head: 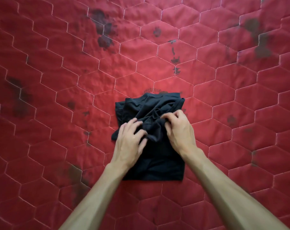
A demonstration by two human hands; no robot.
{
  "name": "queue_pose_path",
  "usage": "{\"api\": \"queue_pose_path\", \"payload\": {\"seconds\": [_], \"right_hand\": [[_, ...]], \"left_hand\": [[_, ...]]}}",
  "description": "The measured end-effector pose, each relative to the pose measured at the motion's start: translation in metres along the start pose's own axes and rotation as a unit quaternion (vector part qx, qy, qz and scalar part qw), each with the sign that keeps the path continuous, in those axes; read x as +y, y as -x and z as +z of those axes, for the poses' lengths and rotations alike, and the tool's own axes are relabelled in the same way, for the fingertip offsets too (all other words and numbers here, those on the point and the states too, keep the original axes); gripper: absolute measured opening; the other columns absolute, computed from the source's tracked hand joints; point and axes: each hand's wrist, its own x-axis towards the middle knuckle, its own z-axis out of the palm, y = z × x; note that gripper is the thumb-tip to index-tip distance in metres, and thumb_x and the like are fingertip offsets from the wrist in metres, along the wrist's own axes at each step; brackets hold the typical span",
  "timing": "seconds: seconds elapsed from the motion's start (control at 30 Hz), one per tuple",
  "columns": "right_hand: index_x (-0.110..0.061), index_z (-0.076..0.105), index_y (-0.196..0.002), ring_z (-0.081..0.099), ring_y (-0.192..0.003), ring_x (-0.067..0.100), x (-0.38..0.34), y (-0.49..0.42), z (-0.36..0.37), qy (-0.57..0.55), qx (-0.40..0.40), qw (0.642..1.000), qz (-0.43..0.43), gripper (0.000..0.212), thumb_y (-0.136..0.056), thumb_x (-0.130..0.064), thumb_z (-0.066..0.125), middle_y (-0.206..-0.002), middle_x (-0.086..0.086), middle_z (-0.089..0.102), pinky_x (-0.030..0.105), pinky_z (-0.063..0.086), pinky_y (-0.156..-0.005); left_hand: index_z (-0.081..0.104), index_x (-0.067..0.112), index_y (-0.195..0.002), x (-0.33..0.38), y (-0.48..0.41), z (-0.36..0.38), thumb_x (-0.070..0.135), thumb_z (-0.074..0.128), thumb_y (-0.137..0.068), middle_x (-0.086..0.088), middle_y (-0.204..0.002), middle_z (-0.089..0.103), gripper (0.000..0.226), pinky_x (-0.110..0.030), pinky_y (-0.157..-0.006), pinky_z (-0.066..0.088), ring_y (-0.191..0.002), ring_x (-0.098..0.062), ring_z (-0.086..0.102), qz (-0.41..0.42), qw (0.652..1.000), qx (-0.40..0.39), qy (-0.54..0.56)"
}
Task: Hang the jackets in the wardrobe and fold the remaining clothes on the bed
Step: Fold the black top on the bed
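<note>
**A:** Which step is in hand?

**B:** The folding, it is judged. A black garment (151,165) is laid on the red quilted bedcover (58,80), just below the centre of the frame. Its lower half is already squared flat, while the upper half is bunched and creased.

**A:** And how are the hands placed?

**B:** Both are set close together on the bunched middle. A ridge of cloth is pinched by the curled fingers of the right hand (179,130). The left hand (130,140) is laid on the cloth just beside it, but it is blurred, so whether anything is gripped cannot be told.

**A:** What is called for next?

**B:** Probably the creases must be smoothed out and the loose upper part drawn over the flat half, with the edges matched so that a tidy packet is left.
</note>
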Motion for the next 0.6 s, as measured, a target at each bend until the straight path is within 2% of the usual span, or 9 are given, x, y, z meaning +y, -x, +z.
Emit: {"api": "queue_pose_path", "payload": {"seconds": [0.07,0.13,0.2,0.27,0.3,0.37,0.47,0.53,0.6], "right_hand": [[-0.014,0.067,-0.105,0.059,-0.090,0.027,-0.012,-0.021,-0.004,-0.048,0.016,0.998,-0.029,0.017,-0.090,-0.012,0.061,-0.098,0.006,0.057,0.039,0.050,-0.073],[-0.011,0.066,-0.109,0.060,-0.091,0.021,-0.025,-0.044,-0.007,-0.124,0.035,0.991,-0.039,0.017,-0.092,-0.011,0.061,-0.103,0.006,0.060,0.036,0.049,-0.084],[-0.008,0.063,-0.118,0.060,-0.096,0.016,-0.035,-0.058,-0.010,-0.177,0.059,0.982,-0.037,0.025,-0.092,-0.008,0.061,-0.109,0.006,0.060,0.031,0.049,-0.091],[-0.008,0.058,-0.126,0.059,-0.106,0.020,-0.033,-0.056,-0.008,-0.170,0.065,0.983,-0.015,0.036,-0.090,-0.005,0.059,-0.117,0.008,0.057,0.035,0.048,-0.097],[-0.008,0.054,-0.130,0.057,-0.111,0.024,-0.027,-0.048,-0.005,-0.142,0.059,0.988,0.011,0.041,-0.089,-0.008,0.061,-0.121,0.011,0.054,0.038,0.046,-0.100],[-0.007,0.045,-0.138,0.049,-0.119,0.031,-0.009,-0.020,0.001,-0.067,0.028,0.992,0.101,0.056,-0.088,-0.020,0.067,-0.127,0.016,0.049,0.041,0.040,-0.105],[-0.006,0.041,-0.137,0.047,-0.122,0.036,0.022,0.032,0.008,-0.038,-0.054,0.963,0.262,0.072,-0.083,-0.041,0.074,-0.128,0.019,0.051,0.042,0.038,-0.105],[-0.008,0.049,-0.125,0.056,-0.117,0.034,0.035,0.064,0.010,-0.096,-0.116,0.936,0.320,0.062,-0.081,-0.044,0.075,-0.121,0.015,0.061,0.041,0.045,-0.098],[-0.010,0.059,-0.116,0.062,-0.112,0.030,0.044,0.092,0.013,-0.117,-0.195,0.917,0.328,0.047,-0.085,-0.042,0.073,-0.115,0.010,0.069,0.037,0.048,-0.091]], "left_hand": [[0.067,0.015,-0.099,0.005,-0.016,-0.009,0.024,0.058,-0.090,-0.002,-0.097,0.072,0.016,-0.034,-0.083,0.050,-0.092,-0.022,0.067,-0.118,0.985,0.034,0.123],[0.065,0.013,-0.096,-0.001,-0.031,-0.018,0.021,0.058,-0.095,-0.002,-0.084,0.071,0.011,-0.030,-0.071,0.046,-0.077,-0.020,0.064,-0.267,0.937,0.113,0.196],[0.066,0.011,-0.095,-0.020,-0.041,-0.023,0.021,0.060,-0.095,-0.005,-0.086,0.071,0.011,-0.029,-0.072,0.045,-0.080,-0.022,0.064,-0.370,0.888,0.157,0.225],[0.066,0.016,-0.107,-0.041,-0.046,-0.026,0.029,0.063,-0.093,-0.002,-0.097,0.071,0.020,-0.033,-0.089,0.049,-0.098,-0.023,0.066,-0.437,0.858,0.132,0.235],[0.063,0.019,-0.116,-0.048,-0.044,-0.027,0.036,0.065,-0.091,0.000,-0.102,0.070,0.030,-0.036,-0.096,0.047,-0.105,-0.022,0.063,-0.462,0.852,0.104,0.224],[0.057,0.020,-0.123,-0.053,-0.032,-0.026,0.049,0.065,-0.089,0.001,-0.105,0.066,0.045,-0.036,-0.098,0.042,-0.110,-0.023,0.060,-0.496,0.843,0.058,0.201],[0.059,0.020,-0.113,-0.034,0.002,-0.019,0.067,0.065,-0.081,0.001,-0.105,0.065,0.058,-0.039,-0.099,0.046,-0.109,-0.025,0.061,-0.511,0.832,0.005,0.215],[0.062,0.019,-0.105,-0.019,0.031,-0.011,0.074,0.068,-0.072,-0.002,-0.108,0.069,0.065,-0.041,-0.098,0.048,-0.108,-0.027,0.063,-0.510,0.836,-0.044,0.197],[0.067,0.017,-0.099,-0.009,0.057,-0.002,0.067,0.075,-0.071,-0.006,-0.104,0.073,0.058,-0.040,-0.091,0.053,-0.102,-0.027,0.067,-0.503,0.842,-0.103,0.168]]}}
